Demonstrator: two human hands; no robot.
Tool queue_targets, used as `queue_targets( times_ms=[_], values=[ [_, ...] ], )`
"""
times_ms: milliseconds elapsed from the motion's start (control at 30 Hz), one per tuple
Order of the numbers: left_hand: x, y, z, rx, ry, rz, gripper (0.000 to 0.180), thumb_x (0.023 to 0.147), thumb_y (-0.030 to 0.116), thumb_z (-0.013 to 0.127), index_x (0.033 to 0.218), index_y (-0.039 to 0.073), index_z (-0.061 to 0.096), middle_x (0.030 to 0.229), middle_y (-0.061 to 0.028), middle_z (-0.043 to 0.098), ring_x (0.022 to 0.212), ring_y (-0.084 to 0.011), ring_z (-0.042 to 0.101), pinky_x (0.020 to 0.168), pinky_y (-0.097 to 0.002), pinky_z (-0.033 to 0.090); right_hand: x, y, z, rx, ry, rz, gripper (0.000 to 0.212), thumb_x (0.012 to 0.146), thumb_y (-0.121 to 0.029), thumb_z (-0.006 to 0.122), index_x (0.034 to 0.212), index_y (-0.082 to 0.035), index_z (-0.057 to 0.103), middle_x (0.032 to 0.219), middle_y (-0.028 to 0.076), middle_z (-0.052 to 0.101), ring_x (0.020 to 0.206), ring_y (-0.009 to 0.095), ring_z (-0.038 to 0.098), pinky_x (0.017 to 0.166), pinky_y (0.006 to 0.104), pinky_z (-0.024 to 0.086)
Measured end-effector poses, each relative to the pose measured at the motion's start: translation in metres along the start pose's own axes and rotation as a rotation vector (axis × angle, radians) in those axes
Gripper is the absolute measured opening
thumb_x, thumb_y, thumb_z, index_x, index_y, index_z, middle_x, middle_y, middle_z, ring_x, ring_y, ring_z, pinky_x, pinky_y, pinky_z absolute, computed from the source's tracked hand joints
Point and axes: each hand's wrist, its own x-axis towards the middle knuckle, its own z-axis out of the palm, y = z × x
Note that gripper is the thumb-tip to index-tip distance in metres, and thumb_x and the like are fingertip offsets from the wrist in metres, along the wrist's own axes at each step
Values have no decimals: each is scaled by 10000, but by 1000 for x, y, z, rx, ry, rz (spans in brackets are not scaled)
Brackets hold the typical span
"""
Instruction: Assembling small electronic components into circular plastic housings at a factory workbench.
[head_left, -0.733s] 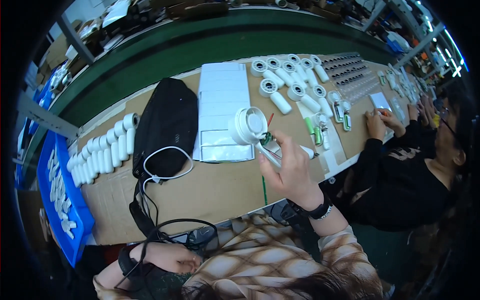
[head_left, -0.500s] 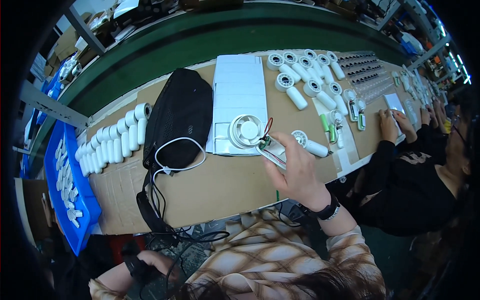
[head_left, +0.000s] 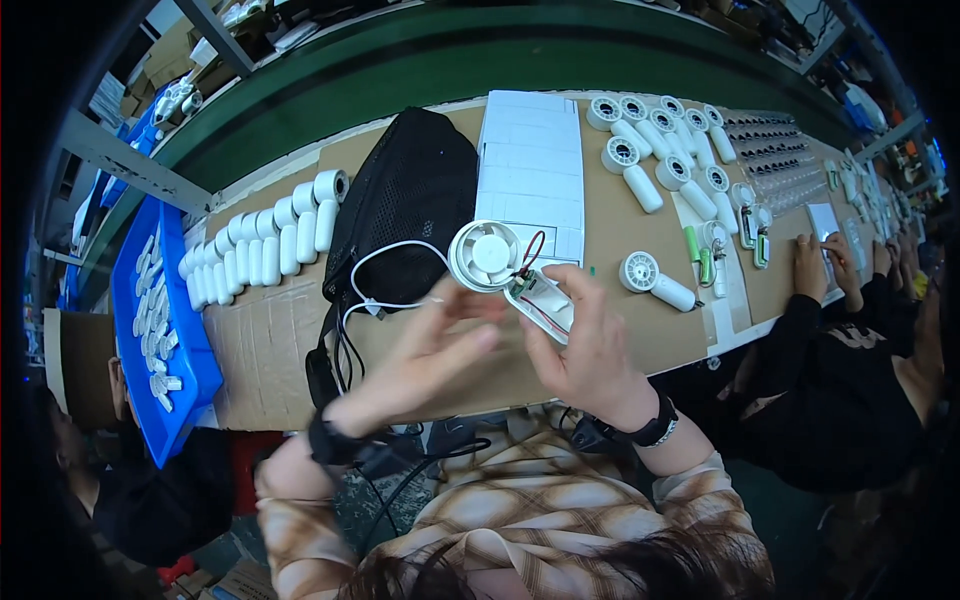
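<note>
My right hand (head_left: 592,358) grips a white handheld fan by its handle, over the near part of the table. Its round head (head_left: 487,256) points up and left, showing the blades. The handle's casing is open, with a small green circuit board (head_left: 520,285) and red and black wires (head_left: 534,250) exposed. My left hand (head_left: 432,345), slightly blurred, is just below the fan head with thumb and fingers apart. It holds nothing that I can see; whether a fingertip touches the fan, I cannot tell. Another white fan (head_left: 640,272) lies on the table to the right.
A black mesh bag (head_left: 405,200) with a white cable (head_left: 400,245) lies left of a white sheet (head_left: 530,150). Rows of white fans (head_left: 265,245) stand further left, beside a blue bin (head_left: 190,340) of small parts. More fans (head_left: 665,135) lie at back right; a co-worker's hands (head_left: 825,265) are beyond.
My left hand has come up from below the table edge to the fan head. The right hand still holds the fan. The whole view has shifted, with the table's things appearing further right.
</note>
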Motion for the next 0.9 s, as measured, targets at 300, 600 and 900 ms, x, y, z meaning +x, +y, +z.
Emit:
queue_targets(
  times_ms=[300, 600, 900],
  values=[
    [36, -29, 52, -514, 259, 229, 388, 979, 169, 470, 1305, -3, 351, 1200, -120, 535, 1101, -172, 535, 960, -334, 433, -10, -1, 11, -20, 5, -37, 505, 772, -78, 685, 1190, 11, 415, 1060, 181, 579, 835, 356, 624, 686, 393, 508],
    [29, -19, 25, -698, 35, 24, 372, 996, 217, 422, 1304, 29, 332, 899, -100, 604, 711, -159, 635, 644, -273, 534, 19, 15, -48, 13, -29, -317, 306, 702, -10, 712, 999, 16, 642, 996, 137, 625, 843, 258, 638, 664, 330, 516],
    [17, -9, 28, -602, -47, -67, 482, 995, 188, 416, 1395, 28, 200, 882, -90, 583, 666, -141, 609, 596, -248, 512, 40, 21, -53, -129, -220, -580, 286, 680, 28, 723, 962, -9, 694, 913, 104, 653, 774, 232, 646, 616, 300, 512]
  ],
)
